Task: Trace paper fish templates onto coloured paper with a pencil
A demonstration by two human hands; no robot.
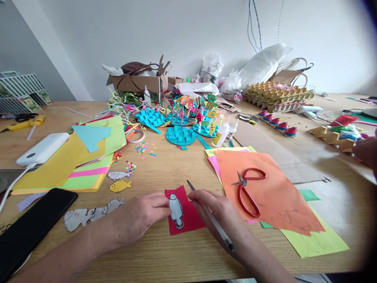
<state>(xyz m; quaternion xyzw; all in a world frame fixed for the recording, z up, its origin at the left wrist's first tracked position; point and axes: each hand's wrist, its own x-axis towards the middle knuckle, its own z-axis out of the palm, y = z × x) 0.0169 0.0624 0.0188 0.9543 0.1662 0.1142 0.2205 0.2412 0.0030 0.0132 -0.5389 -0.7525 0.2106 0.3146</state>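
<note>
My left hand [138, 218] rests on the wooden table, its fingers pressed together and holding a small grey paper fish cutout [176, 210] down on a red paper piece [188, 214]. My right hand [219, 214] lies just to the right of the red paper, fingers closed around a pen [210, 216] whose tip points up and away past the paper's top edge. Red-handled scissors [247, 192] lie on an orange paper sheet [273, 192] to the right of my right hand.
More fish cutouts [91, 212] and a yellow fish [120, 185] lie to the left. A black phone [29, 228], a white power bank [43, 148], stacked coloured paper [73, 161], glue bottles [221, 133], blue paper crafts [180, 135], egg cartons [277, 94] and a cardboard box [138, 82] surround the work area.
</note>
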